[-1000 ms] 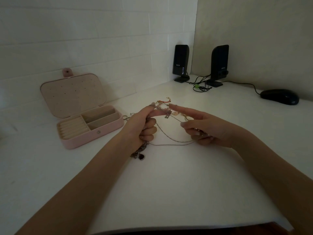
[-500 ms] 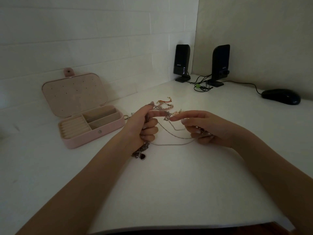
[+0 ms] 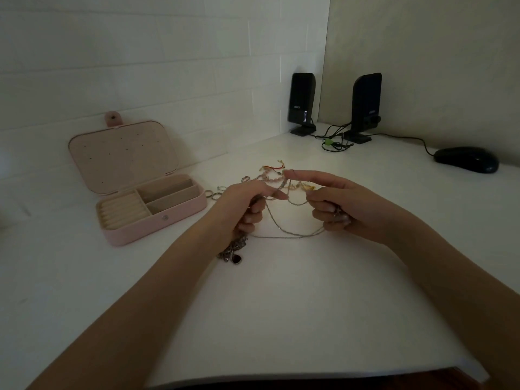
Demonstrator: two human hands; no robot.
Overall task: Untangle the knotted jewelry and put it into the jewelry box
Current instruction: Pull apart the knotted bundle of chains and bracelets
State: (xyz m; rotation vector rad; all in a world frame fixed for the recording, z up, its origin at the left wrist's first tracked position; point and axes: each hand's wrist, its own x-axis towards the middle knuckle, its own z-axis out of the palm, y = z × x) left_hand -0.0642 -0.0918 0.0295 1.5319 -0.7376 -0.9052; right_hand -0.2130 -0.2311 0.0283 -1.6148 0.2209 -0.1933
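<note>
Home desk corner: white desktop (image 3: 281, 305), white brick-pattern wall (image 3: 140, 66), two black computer speakers (image 3: 301, 104) with tangled cables (image 3: 334, 142), black mouse (image 3: 465, 159), pink jewelry box (image 3: 152, 218) open.

A tangle of thin silver chain (image 3: 284, 233) hangs in loose loops between my two hands, sagging toward the white desk (image 3: 281, 305). A darker beaded clump with a dark pendant (image 3: 233, 253) trails onto the desk below my left hand (image 3: 244, 204). Pinkish beaded strands and a red cord (image 3: 271, 171) lie just beyond my fingers. A few small rings (image 3: 213, 194) sit beside the pink jewelry box (image 3: 157, 223), which stands open at the left, lid tilted back, with ring rolls and two compartments.
</note>
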